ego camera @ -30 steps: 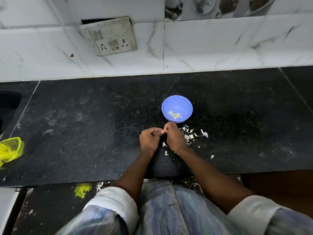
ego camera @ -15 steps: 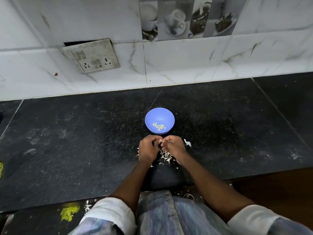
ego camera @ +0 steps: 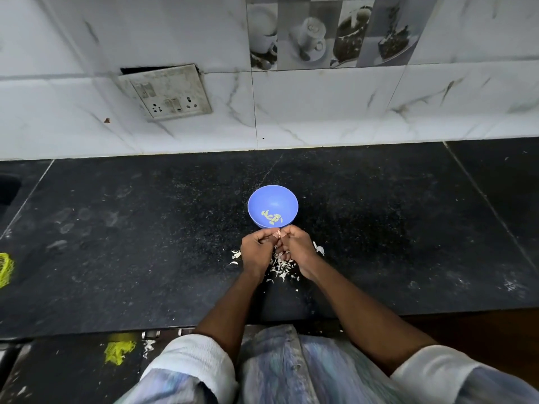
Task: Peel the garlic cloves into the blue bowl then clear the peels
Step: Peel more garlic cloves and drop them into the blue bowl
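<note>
The garlic clove [ego camera: 278, 234] is a small pale-pink sliver showing between the fingertips of both hands, just at the near rim of the blue bowl [ego camera: 272, 196], which stands on the black counter [ego camera: 145, 243] about midway between the wall and the counter's front edge. Inside the bowl lie several peeled cloves [ego camera: 271, 217], yellowish, gathered on the near side of its floor. The left hand [ego camera: 258, 252] and the right hand [ego camera: 297, 247] are pressed close together, fingers curled inward and pinching the clove from either side; how much of the clove each one covers cannot be told. Under and around the hands the peels [ego camera: 281, 268] lie scattered as white flakes on the counter, with one bigger flake [ego camera: 319, 249] just to the right of the right hand and a few more at the left of the left hand. Compared with half a second ago, the hands sit nearer the bowl's rim, with the pinching fingertips now almost touching it, while the bowl and the peel pile have kept their places. Further out, a yellow net bag [ego camera: 5, 269] shows at the left edge of the counter, and a worn switch plate [ego camera: 166, 93] hangs on the marble-patterned wall tiles [ego camera: 350, 112] behind.
</note>
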{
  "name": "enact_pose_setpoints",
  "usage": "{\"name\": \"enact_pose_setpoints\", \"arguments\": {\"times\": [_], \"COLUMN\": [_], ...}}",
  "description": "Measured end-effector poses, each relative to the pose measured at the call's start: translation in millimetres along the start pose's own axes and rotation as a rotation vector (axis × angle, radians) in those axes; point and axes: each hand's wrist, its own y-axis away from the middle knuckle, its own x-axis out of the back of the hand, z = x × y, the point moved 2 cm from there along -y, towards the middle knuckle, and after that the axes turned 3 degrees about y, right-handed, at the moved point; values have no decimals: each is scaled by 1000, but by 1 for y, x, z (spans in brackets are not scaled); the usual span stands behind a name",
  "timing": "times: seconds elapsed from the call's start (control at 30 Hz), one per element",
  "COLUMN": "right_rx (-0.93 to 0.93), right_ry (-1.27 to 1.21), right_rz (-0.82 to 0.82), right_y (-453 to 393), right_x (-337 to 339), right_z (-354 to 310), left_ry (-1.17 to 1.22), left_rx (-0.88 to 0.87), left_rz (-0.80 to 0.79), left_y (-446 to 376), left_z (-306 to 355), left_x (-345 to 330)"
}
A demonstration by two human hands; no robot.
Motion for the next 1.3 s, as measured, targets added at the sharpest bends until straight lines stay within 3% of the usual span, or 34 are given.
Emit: {"name": "enact_pose_setpoints", "arguments": {"times": [0.27, 0.53, 0.83, 1.0, 1.3], "right_rx": [10, 23, 185, 277, 445], "right_ry": [143, 236, 829, 940, 962], "right_rz": [13, 66, 305, 358, -28], "right_y": [1, 0, 4, 8, 5], "right_x": [4, 18, 32, 18, -56], "right_z": [-1, -2, -11, -13, 4], "left_ry": [-240, -298, -572, -604, -418], "left_rx": [-35, -29, -67, -53, -31], "left_rz": [133, 59, -95, -3, 283], "left_y": [3, 4, 4, 5, 8], "left_z": [3, -4, -12, -15, -27], "left_x": [-4, -12, -13, 8, 85]}}
